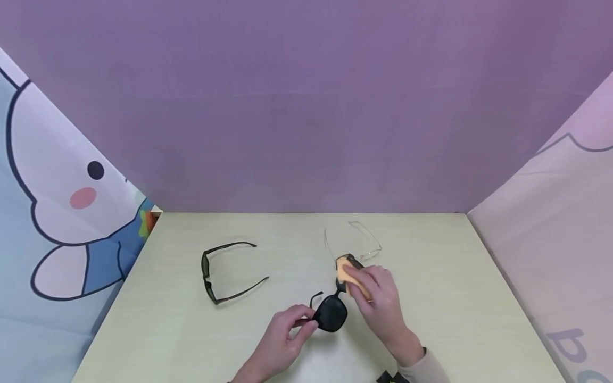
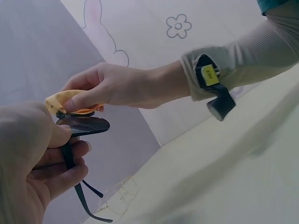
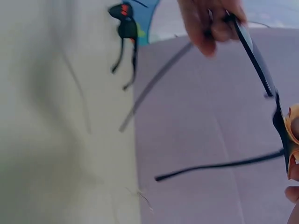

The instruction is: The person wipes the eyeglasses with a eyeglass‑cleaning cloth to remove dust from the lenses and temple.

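A pair of black sunglasses is held above the table between both hands. My left hand pinches its near end, where the temple meets the frame. In the left wrist view the thumb of the left hand lies at the edge of a dark lens. With the right hand I grip an orange cloth, folded over the far lens, which it largely hides. The right wrist view shows the cloth at its edge and both temples sticking out from the frame, unfolded.
Dark-framed glasses lie on the left of the pale table, temples open. Thin wire-framed glasses lie behind the right hand. A purple panel rises at the back, with printed cloth sides. A black strap hangs from the right sleeve.
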Tool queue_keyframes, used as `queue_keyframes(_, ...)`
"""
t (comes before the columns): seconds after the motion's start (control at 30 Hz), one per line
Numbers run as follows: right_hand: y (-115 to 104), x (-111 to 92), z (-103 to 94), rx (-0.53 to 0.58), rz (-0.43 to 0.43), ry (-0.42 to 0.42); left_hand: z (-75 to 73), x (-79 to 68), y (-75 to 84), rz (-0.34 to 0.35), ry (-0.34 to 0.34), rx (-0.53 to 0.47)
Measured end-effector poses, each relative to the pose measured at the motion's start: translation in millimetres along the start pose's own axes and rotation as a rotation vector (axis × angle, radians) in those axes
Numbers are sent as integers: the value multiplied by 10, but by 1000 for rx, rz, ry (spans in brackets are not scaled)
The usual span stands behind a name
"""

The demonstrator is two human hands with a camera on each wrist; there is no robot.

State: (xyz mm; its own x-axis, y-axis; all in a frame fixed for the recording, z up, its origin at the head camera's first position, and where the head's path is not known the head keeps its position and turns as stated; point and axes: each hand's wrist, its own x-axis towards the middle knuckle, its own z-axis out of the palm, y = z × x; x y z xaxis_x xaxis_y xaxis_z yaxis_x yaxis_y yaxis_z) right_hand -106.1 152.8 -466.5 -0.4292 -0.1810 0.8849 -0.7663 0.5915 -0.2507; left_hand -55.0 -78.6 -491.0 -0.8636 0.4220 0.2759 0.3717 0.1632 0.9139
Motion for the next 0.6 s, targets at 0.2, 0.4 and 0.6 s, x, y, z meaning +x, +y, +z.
queue_keyframes(0.2, -81, -70, 74, 31, -60, -27, -16, 9, 2, -33, -2, -5)
queue_keyframes(0.4, 25, 27, 40, -24, 7, 35, -11, 22, -26, 62, 18, 8)
queue_keyframes(0.6, 67, 38, -21, -22, 59, 11, -9, 9, -18, 81, 19, 18)
